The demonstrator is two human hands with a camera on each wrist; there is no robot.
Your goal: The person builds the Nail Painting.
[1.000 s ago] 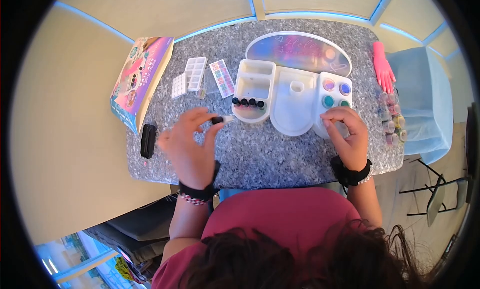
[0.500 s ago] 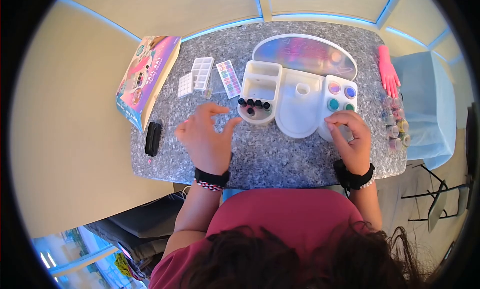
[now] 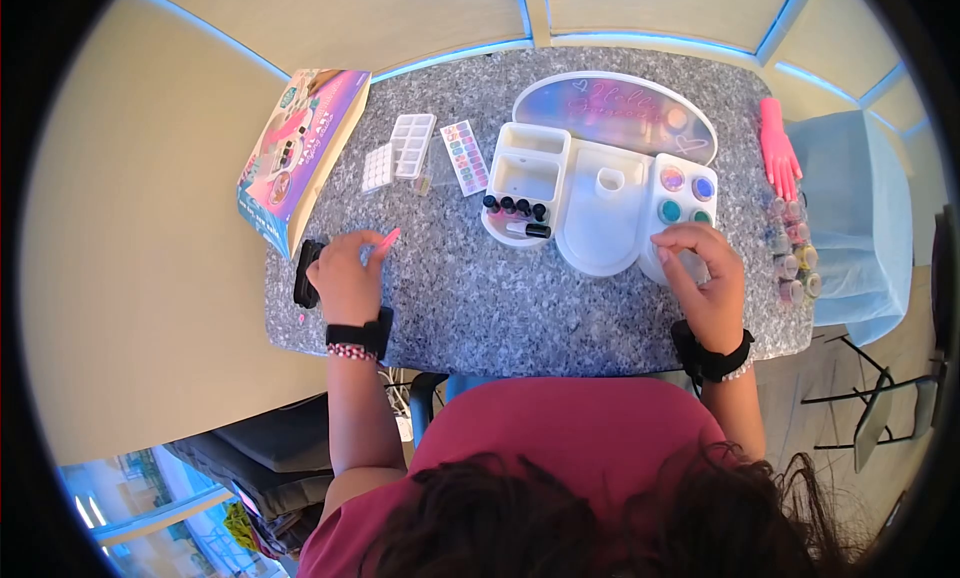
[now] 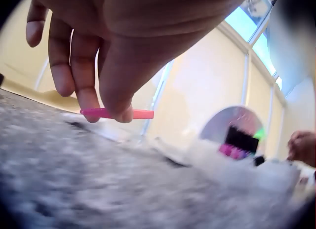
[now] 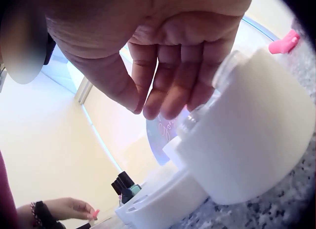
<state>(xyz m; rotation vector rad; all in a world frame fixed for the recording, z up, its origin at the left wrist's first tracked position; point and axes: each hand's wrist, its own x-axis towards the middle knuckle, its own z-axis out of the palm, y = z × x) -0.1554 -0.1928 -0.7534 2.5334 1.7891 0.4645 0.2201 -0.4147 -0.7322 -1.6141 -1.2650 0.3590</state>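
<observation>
My left hand (image 3: pixel 350 278) is over the left part of the table, pinching a small flat pink stick (image 4: pixel 143 114) between thumb and fingertips, just above the tabletop. My right hand (image 3: pixel 708 283) hovers by the right section of the white nail-art station (image 3: pixel 600 243). Its fingers are loosely curled with thumb close to index, and nothing shows between them in the right wrist view. In the station's left section stand several black-capped nail polish bottles (image 3: pixel 515 207); another polish bottle (image 3: pixel 537 231) lies on its side in front of them. Glitter pots (image 3: pixel 670 211) sit in the right section.
A nail art box (image 3: pixel 300 153) leans at the left, with a black case (image 3: pixel 307 275) below it. White compartment trays (image 3: pixel 412 143) and a nail sticker sheet (image 3: pixel 464 158) lie behind my left hand. A pink model hand (image 3: pixel 778 148) and several small jars (image 3: pixel 795 258) line the right edge.
My left hand has let go of a black-capped polish bottle in the station's left section and drawn back left; the pink stick is now at its fingertips. The right hand has barely moved.
</observation>
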